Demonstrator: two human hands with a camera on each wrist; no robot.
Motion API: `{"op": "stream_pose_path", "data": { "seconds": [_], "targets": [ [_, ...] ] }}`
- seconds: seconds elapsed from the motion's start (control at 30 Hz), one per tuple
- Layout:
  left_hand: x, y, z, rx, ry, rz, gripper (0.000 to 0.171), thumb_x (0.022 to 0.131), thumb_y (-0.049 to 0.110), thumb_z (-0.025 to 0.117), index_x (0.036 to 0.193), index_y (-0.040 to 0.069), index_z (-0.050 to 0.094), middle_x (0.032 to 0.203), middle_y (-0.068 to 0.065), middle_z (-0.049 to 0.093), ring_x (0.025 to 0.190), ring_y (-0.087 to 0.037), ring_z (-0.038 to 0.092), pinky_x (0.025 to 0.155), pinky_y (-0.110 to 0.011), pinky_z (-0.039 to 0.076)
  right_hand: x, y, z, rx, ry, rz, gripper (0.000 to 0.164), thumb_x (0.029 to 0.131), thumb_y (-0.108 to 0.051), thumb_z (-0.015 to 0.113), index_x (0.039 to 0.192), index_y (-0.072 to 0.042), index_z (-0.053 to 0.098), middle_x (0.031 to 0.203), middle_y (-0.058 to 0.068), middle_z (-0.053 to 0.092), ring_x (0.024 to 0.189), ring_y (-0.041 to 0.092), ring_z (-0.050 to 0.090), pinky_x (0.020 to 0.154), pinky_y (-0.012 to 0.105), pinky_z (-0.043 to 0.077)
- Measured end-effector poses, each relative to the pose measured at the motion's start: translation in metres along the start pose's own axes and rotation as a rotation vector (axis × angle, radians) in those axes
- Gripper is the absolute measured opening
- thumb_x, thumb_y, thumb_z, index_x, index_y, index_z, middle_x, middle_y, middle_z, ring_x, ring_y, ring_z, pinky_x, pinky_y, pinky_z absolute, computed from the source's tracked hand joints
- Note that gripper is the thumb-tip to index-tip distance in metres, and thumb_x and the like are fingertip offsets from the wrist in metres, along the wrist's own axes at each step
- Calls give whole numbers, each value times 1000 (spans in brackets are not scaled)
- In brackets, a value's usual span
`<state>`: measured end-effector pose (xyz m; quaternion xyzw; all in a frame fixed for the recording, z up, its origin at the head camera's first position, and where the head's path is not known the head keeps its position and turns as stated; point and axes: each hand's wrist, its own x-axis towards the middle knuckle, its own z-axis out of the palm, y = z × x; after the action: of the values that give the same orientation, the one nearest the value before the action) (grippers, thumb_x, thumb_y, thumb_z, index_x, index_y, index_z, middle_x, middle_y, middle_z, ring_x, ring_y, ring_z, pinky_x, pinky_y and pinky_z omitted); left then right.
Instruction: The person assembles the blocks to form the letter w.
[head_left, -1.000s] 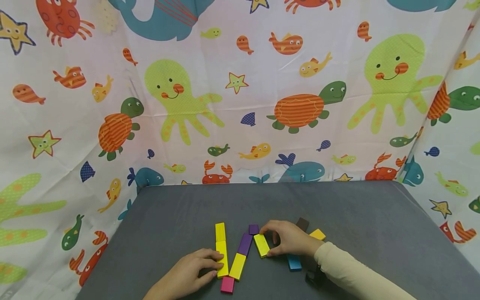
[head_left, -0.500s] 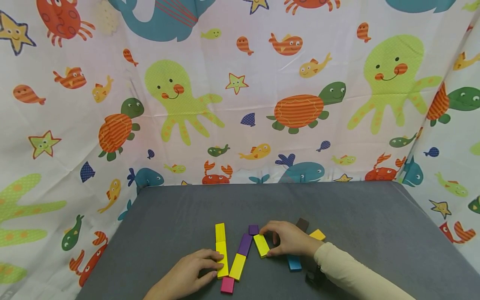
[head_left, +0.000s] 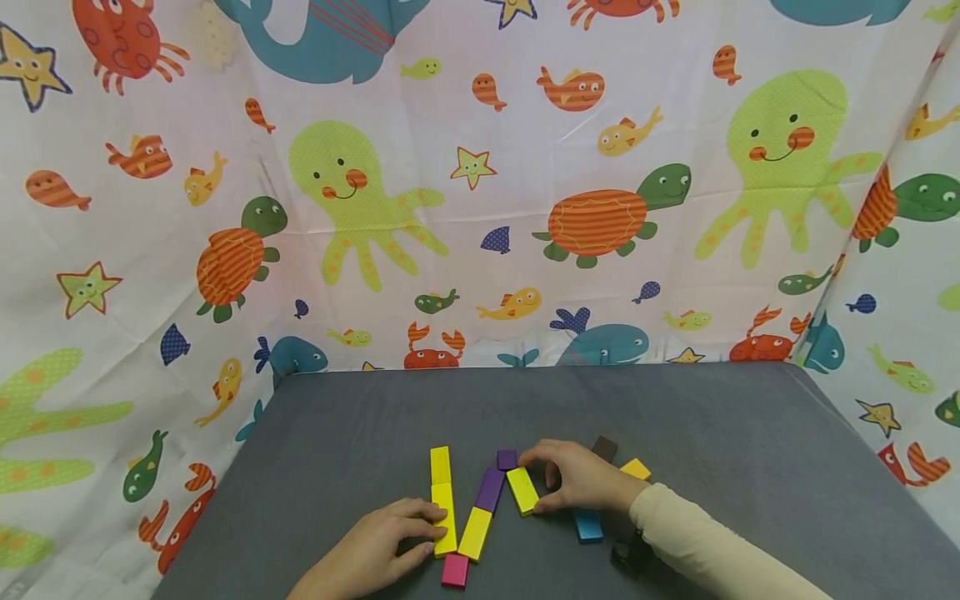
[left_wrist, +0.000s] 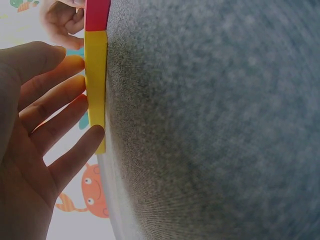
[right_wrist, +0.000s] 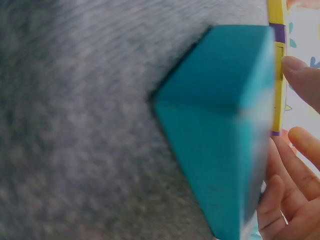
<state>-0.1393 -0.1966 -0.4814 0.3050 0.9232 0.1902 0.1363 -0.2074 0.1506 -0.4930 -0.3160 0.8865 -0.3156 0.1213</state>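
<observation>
In the head view my left hand [head_left: 390,537] rests its extended fingertips along the side of a yellow block [head_left: 444,517], the nearer of two yellow blocks in a line. The left wrist view shows these straight fingers touching the yellow block [left_wrist: 96,80], beside a pink block [left_wrist: 97,14]. My right hand [head_left: 581,475] pinches another yellow block [head_left: 522,492] between thumb and forefinger at its two ends. That block lies slanted on the table, just below a small purple block [head_left: 507,459]. A purple block [head_left: 490,489] and a yellow block [head_left: 476,534] form a slanting line.
A pink block [head_left: 454,571] sits at the near end of the lines. Around the right wrist lie a blue block [head_left: 588,526], a dark brown block [head_left: 604,448] and an orange-yellow block [head_left: 635,468], partly covered. Behind the grey table [head_left: 360,433] hangs a sea-animal curtain [head_left: 495,325].
</observation>
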Motion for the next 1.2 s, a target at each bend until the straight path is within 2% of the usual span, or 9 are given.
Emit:
{"op": "stream_pose_path", "data": {
  "seconds": [0.27,0.37,0.6,0.73,0.9,1.03,1.2],
  "targets": [
    [0,0,0,-11,-10,-4,27,95,43,63,119,36,70,129,17,61,116,-7,59,100,-41,55,-11,-1,-16,93,101,-2,56,81,-32,81,131,-16,60,123,3,65,85,8,59,75,22,54],
    [0,0,0,-7,-5,-4,27,95,43,63,119,35,70,129,17,61,115,-7,59,100,-40,55,-17,0,-28,86,145,-8,55,82,-34,80,131,-20,60,125,4,65,89,9,61,79,25,55],
    [0,1,0,-4,5,2,26,95,42,63,119,35,71,129,16,61,116,-8,59,100,-41,55,-43,9,-54,47,232,-3,55,84,-36,78,134,-27,57,127,3,65,100,20,64,85,38,58],
    [0,1,0,-3,11,7,26,95,41,63,119,34,71,130,16,61,117,-8,59,101,-41,54,-60,18,-61,-10,290,45,58,82,-42,78,134,-25,58,125,-1,66,103,22,63,87,37,57],
    [1,0,1,-5,12,15,26,95,41,63,120,35,70,130,17,61,118,-8,59,101,-41,54,-83,34,-56,-32,371,121,63,80,-44,80,132,-16,60,123,4,65,104,23,62,84,33,56],
    [1,1,1,-7,10,17,26,95,41,63,120,35,70,130,17,61,118,-8,59,101,-41,54,-94,45,-44,-22,425,227,69,77,-44,82,134,-11,59,124,6,64,107,26,62,88,40,55],
    [1,1,0,-9,15,21,26,95,39,63,119,34,71,130,16,61,118,-8,59,101,-41,54,-92,50,-29,3,456,361,80,76,-49,81,138,-6,54,129,14,61,115,32,60,95,53,53]
  ]
}}
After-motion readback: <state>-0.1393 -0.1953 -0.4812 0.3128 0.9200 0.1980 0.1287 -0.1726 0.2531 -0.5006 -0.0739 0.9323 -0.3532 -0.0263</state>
